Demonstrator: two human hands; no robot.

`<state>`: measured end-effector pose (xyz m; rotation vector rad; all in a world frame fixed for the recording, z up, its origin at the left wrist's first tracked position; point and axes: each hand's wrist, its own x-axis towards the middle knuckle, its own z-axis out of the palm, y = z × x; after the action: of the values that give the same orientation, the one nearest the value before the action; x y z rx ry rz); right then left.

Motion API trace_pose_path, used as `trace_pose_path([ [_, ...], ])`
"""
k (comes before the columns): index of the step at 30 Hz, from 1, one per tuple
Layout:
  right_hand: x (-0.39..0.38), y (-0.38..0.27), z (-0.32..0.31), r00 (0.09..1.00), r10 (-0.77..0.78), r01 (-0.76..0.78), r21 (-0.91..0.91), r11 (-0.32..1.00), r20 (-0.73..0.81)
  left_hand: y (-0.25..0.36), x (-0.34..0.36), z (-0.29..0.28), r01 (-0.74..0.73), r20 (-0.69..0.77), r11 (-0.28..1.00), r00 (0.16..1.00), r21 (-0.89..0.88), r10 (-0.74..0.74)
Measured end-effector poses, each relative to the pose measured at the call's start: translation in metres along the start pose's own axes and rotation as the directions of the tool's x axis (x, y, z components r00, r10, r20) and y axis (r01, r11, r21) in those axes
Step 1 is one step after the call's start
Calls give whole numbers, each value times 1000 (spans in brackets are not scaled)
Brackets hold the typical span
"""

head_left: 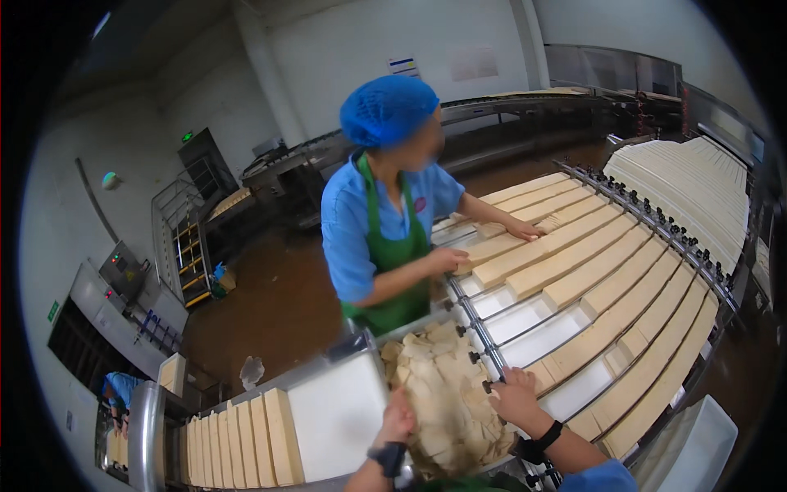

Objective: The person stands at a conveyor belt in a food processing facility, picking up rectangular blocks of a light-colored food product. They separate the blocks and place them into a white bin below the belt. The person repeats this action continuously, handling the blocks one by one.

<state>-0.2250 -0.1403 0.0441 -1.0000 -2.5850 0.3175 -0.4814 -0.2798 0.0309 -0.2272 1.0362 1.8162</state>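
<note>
Beige dough scraps (447,394) in a metal bin (361,343) were pressed by the left hand (399,420), fingers spread flat; the right hand (515,395), fingers loosely curled, was rested at the pile's edge.

one head view, worn high and close, looks steeply down over the conveyor (623,279) near edge, facing a co-worker (385,213) across it; fisheye bends the edges.

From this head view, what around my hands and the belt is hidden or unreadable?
- Left hand: fingers curl behind the pile of dough scraps; grip unclear.
- Right hand: fingertips on the belt's strips, contact blurred.
- Forearms: cut off by the lower edge.
- Co-worker's hands: small and blurred.
</note>
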Motion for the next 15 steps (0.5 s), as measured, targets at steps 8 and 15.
trace_pose_path([
  [8, 10, -16, 15, 897, -14, 119, -211, 970, 442, 10, -17, -49, -82, 2, 966, 996, 247, 84],
  [15, 19, -21, 40, 934, 27, 48, -200, 979, 357, 68, -15, -278, -356, -251, 693, 750, 627, 612],
])
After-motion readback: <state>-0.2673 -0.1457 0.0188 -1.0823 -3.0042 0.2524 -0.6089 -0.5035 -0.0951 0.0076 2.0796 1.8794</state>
